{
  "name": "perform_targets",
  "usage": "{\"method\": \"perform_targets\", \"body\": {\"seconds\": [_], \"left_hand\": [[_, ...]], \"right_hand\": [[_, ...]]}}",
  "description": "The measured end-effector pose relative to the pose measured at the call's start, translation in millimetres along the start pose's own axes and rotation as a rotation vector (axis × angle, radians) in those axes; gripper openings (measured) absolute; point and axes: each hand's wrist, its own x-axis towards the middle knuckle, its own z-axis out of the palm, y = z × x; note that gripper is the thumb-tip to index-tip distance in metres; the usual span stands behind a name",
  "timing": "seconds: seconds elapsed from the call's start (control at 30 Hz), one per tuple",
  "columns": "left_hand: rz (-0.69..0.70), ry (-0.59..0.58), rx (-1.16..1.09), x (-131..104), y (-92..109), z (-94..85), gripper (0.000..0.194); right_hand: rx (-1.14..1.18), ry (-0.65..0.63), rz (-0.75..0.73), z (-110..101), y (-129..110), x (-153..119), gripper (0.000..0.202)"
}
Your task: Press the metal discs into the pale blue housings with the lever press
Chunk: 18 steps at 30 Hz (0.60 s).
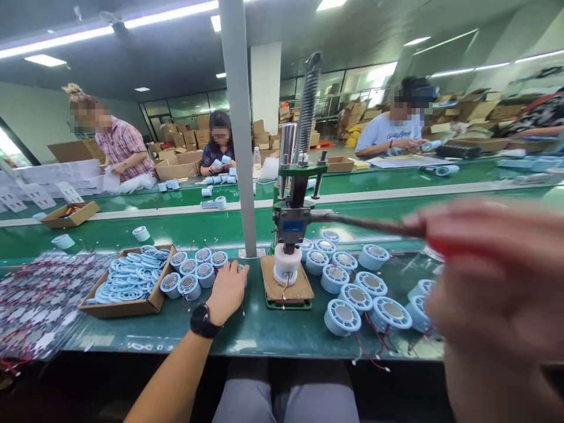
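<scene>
We hold the lever (370, 222) of the arbor press (293, 226), our left hand (227, 289) at light-blue housings (205, 272)
Our right hand (489, 258), blurred, is wrapped around the lever's end; our left fingers bend over one housing at the cluster's edge, whether gripping it we cannot tell; a white fixture (286, 273) stands under the ram (289, 249), more housings right of it, a cardboard tray (154, 301) of blue rings (132, 276) left of the cluster
</scene>
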Motion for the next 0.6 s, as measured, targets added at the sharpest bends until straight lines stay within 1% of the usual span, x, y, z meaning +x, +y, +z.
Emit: {"method": "perform_targets", "body": {"seconds": [0.03, 0.07, 0.1, 0.13, 0.17, 0.2, 0.23, 0.27, 0.3, 0.33, 0.37, 0.4, 0.43, 0.47, 0.5, 0.53, 0.57, 0.6], "left_hand": [[-0.009, -0.026, -0.006, -5.3, 6.0, -3.2, 0.046], [-0.023, -0.046, -0.025, -10.6, 11.7, -6.5, 0.046], [-0.039, -0.054, -0.057, -15.6, 16.6, -9.7, 0.049], [-0.050, -0.046, -0.103, -20.3, 20.1, -12.6, 0.054], [-0.057, -0.020, -0.161, -24.4, 21.4, -15.4, 0.057], [-0.059, 0.022, -0.222, -27.9, 19.8, -18.1, 0.059], [-0.059, 0.074, -0.275, -30.9, 14.4, -21.2, 0.057], [-0.063, 0.130, -0.313, -33.7, 4.8, -24.8, 0.054], [-0.083, 0.186, -0.329, -36.3, -9.2, -29.4, 0.049], [-0.127, 0.233, -0.315, -39.0, -27.4, -35.1, 0.043], [-0.191, 0.266, -0.278, -41.9, -48.8, -41.7, 0.039], [-0.263, 0.283, -0.231, -44.7, -72.5, -49.1, 0.036], [-0.340, 0.281, -0.175, -47.4, -96.8, -56.8, 0.035], [-0.394, 0.277, -0.144, -49.7, -120.2, -64.1, 0.035], [-0.424, 0.266, -0.128, -51.5, -141.1, -70.6, 0.035], [-0.438, 0.253, -0.124, -52.7, -158.4, -75.8, 0.033], [-0.438, 0.242, -0.132, -53.3, -171.3, -79.2, 0.029], [-0.438, 0.245, -0.142, -53.3, -179.8, -80.8, 0.025]], "right_hand": [[0.068, -0.010, -0.055, 10.5, 3.6, 32.9, 0.036], [0.142, -0.056, -0.088, 22.6, 6.8, 64.3, 0.034], [0.207, -0.127, -0.085, 35.6, 9.2, 91.2, 0.032], [0.260, -0.193, -0.063, 48.6, 10.8, 110.9, 0.032], [0.303, -0.229, -0.033, 60.6, 11.7, 121.1, 0.035], [0.333, -0.232, -0.005, 71.0, 12.3, 120.6, 0.042], [0.372, -0.185, 0.010, 79.3, 13.1, 109.2, 0.051], [0.420, -0.105, 0.010, 85.4, 14.8, 88.0, 0.059], [0.463, -0.021, 0.005, 89.7, 17.6, 58.9, 0.065], [0.488, 0.056, 0.011, 92.9, 21.9, 24.6, 0.069], [0.487, 0.090, 0.037, 95.9, 27.4, -11.9, 0.072], [0.454, 0.074, 0.089, 99.6, 33.7, -47.6, 0.079], [0.412, 0.013, 0.175, 104.4, 40.2, -80.1, 0.087], [0.365, -0.086, 0.274, 110.4, 46.3, -107.6, 0.094], [0.320, -0.182, 0.380, 117.2, 51.5, -129.0, 0.100], [0.285, -0.263, 0.478, 124.2, 55.4, -144.4, 0.102], [0.259, -0.312, 0.559, 130.7, 58.0, -154.4, 0.101], [0.237, -0.323, 0.619, 136.1, 59.2, -160.2, 0.100]]}}
